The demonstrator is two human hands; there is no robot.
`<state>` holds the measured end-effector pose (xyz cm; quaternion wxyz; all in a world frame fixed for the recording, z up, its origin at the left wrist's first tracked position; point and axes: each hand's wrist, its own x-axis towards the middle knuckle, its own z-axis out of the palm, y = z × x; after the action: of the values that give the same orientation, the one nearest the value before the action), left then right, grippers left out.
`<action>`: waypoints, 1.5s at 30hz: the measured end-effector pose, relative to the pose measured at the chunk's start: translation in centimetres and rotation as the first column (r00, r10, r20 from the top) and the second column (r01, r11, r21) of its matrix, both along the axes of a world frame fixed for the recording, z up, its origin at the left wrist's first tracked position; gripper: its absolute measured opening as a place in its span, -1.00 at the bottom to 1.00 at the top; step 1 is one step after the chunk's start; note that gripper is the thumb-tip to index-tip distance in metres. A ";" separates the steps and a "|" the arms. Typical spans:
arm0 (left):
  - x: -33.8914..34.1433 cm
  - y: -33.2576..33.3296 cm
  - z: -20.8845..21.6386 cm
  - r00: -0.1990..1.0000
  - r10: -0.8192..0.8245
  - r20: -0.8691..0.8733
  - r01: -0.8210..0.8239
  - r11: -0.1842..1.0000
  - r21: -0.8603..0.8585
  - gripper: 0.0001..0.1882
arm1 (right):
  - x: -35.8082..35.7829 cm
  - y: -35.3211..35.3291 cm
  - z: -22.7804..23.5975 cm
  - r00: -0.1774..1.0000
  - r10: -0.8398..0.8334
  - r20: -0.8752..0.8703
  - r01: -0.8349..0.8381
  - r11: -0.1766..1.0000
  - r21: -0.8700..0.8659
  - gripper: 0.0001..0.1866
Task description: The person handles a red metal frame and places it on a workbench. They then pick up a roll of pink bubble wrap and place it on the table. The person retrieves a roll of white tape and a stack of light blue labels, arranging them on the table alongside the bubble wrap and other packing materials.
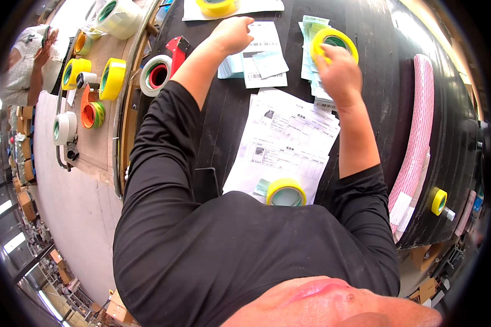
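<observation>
My left hand is closed, fingers curled together above the top of the barcode labels; anything inside it is hidden. Under and beside it lies a small stack of pale blue slips, with another slip on the labels. My right hand hangs over the near side of a yellow tape roll, fingers slightly blurred; whether they grip it, I cannot tell. That roll rests on a column of pale green-blue label slips. Printed sheets overlap nearer me, with another yellow tape roll on their lower edge.
A red tape dispenser stands left beside a white tape roll. Several tape rolls fill a side table. Right, a long pink-wrapped roll lies along the black table. A person stands at far left.
</observation>
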<state>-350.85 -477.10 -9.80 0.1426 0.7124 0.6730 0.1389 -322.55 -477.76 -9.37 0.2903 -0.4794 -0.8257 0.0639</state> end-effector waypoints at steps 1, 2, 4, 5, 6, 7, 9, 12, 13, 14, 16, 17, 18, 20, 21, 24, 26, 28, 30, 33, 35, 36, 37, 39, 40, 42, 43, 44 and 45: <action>-0.6 -0.8 -0.2 1.000 -0.003 -0.007 0.003 0.999 -0.041 -0.45 | -2.1 -0.7 0.9 0.993 0.068 -0.096 -0.090 0.966 -0.242 -0.62; -1.1 -1.7 -0.9 1.000 -0.001 0.008 0.001 0.998 -0.065 -0.43 | -4.2 -0.8 1.2 0.992 0.089 -0.094 -0.121 0.901 -0.418 -0.57; -0.4 -2.9 -0.4 1.000 -0.017 0.008 0.018 0.995 -0.103 -0.37 | -7.3 0.1 -0.9 1.000 -0.004 0.019 0.013 0.866 -0.499 -0.32; -0.3 -3.4 -0.8 1.000 -0.021 -0.007 0.021 0.996 -0.091 -0.32 | -8.3 0.6 -1.2 0.997 -0.056 0.059 0.079 0.840 -0.537 -0.28; -0.3 -4.0 -1.4 1.000 -0.025 -0.008 0.024 0.997 -0.067 -0.31 | -9.4 0.9 -1.3 0.990 -0.095 0.101 0.136 0.809 -0.572 -0.23; -0.2 -4.5 -2.0 1.000 -0.029 -0.011 0.029 0.999 -0.044 -0.29 | -10.1 1.1 -1.4 0.981 -0.132 0.145 0.194 0.774 -0.603 -0.19; 0.0 -4.8 -2.7 0.999 -0.016 -0.030 0.015 0.999 -0.034 -0.28 | -10.7 1.5 -1.8 0.978 -0.205 0.042 0.181 0.726 -0.664 -0.14; 0.6 -5.6 -2.5 1.000 0.026 0.016 -0.025 0.999 -0.033 -0.26 | -10.7 1.7 -3.6 0.955 -0.280 -0.095 0.133 0.692 -0.709 -0.23; 0.5 -5.7 -2.6 0.998 0.034 0.050 -0.035 0.999 0.009 -0.25 | -10.2 2.3 -4.8 0.945 -0.257 -0.200 0.036 0.693 -0.720 -0.29; 0.3 -5.6 -3.0 0.996 0.040 0.085 -0.045 0.998 0.052 -0.25 | -9.3 3.3 -7.0 0.923 -0.237 -0.304 -0.060 0.691 -0.720 -0.35; 0.0 -5.9 -3.1 0.994 0.010 0.112 -0.028 0.987 0.157 -0.25 | -8.1 2.2 -6.3 0.818 -0.244 -0.520 -0.285 0.614 -0.736 -0.57; -0.6 -6.0 -2.5 0.996 0.005 0.086 -0.016 0.991 0.131 -0.30 | -7.4 1.7 -5.2 0.757 -0.241 -0.608 -0.414 0.543 -0.731 -0.62; -0.9 -6.5 -2.7 0.998 -0.004 0.060 -0.011 0.969 0.246 -0.35 | -6.2 1.0 -3.9 0.739 -0.213 -0.639 -0.474 0.509 -0.718 -0.64; -0.7 -7.7 -1.6 0.994 -0.050 0.096 0.010 0.922 0.386 -0.50 | -3.3 -0.1 -2.4 0.703 -0.193 -0.684 -0.550 0.461 -0.696 -0.65; -0.1 -9.0 0.3 0.984 -0.088 0.155 0.017 0.912 0.409 -0.58 | -1.9 -0.8 -1.8 0.686 -0.201 -0.699 -0.572 0.445 -0.689 -0.65; 1.3 -13.0 1.7 0.959 -0.082 0.271 0.036 0.985 0.171 -0.50 | 1.4 -4.6 -0.1 0.649 -0.270 -0.712 -0.564 0.457 -0.688 -0.68; 3.3 -16.4 2.2 0.935 -0.129 0.332 0.094 0.988 0.121 -0.59 | 3.7 -6.7 -0.3 0.628 -0.299 -0.719 -0.533 0.508 -0.677 -0.66; 5.3 -20.7 2.2 0.912 -0.098 0.398 0.120 0.992 -0.030 -0.61 | 5.4 -8.9 0.3 0.619 -0.312 -0.721 -0.518 0.528 -0.673 -0.65; 7.5 -24.7 2.3 0.898 -0.101 0.427 0.172 0.976 -0.131 -0.61 | 7.1 -11.3 0.9 0.625 -0.348 -0.698 -0.466 0.551 -0.692 -0.64; 10.7 -29.6 2.8 0.900 -0.003 0.436 0.137 0.951 -0.278 -0.48 | 9.3 -14.7 -0.1 0.629 -0.408 -0.662 -0.439 0.517 -0.735 -0.66; 12.6 -31.3 3.1 0.898 0.118 0.423 0.072 0.911 -0.407 -0.40 | 10.6 -16.6 -1.5 0.636 -0.445 -0.630 -0.417 0.489 -0.766 -0.68; 13.4 -32.0 2.3 0.909 0.088 0.407 0.061 0.939 -0.340 -0.34 | 11.2 -17.4 -2.1 0.643 -0.463 -0.610 -0.385 0.494 -0.780 -0.68; 14.2 -32.5 1.8 0.931 0.075 0.358 0.044 0.948 -0.315 -0.34 | 11.5 -18.0 -2.6 0.651 -0.473 -0.593 -0.361 0.495 -0.791 -0.68; 15.5 -33.2 1.1 0.966 0.049 0.255 0.019 0.966 -0.258 -0.33 | 12.0 -19.2 -2.9 0.693 -0.480 -0.538 -0.273 0.515 -0.812 -0.66; 15.8 -33.2 0.8 0.955 0.095 0.281 0.001 0.946 -0.324 -0.45 | 12.4 -19.6 -3.3 0.698 -0.480 -0.531 -0.260 0.522 -0.813 -0.65; 16.0 -32.8 0.7 0.960 0.096 0.262 0.017 0.917 -0.398 -0.54 | 12.9 -20.4 -4.0 0.726 -0.470 -0.502 -0.206 0.548 -0.811 -0.60; 16.0 -32.8 0.8 0.963 0.097 0.251 0.023 0.900 -0.436 -0.58 | 13.0 -20.8 -4.2 0.748 -0.461 -0.478 -0.166 0.567 -0.807 -0.57; 16.1 -33.1 0.5 0.958 0.098 0.271 0.011 0.928 -0.373 -0.65 | 13.1 -21.2 -4.3 0.769 -0.452 -0.452 -0.127 0.586 -0.801 -0.54; 15.9 -33.5 0.3 0.946 0.117 0.303 -0.001 0.934 -0.357 -0.66 | 13.0 -21.7 -4.6 0.785 -0.436 -0.440 -0.100 0.612 -0.785 -0.51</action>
<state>-334.96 -510.59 -9.50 0.3704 0.6226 0.6762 0.1339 -309.51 -499.50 -13.96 0.3027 -0.5905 -0.5291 0.5289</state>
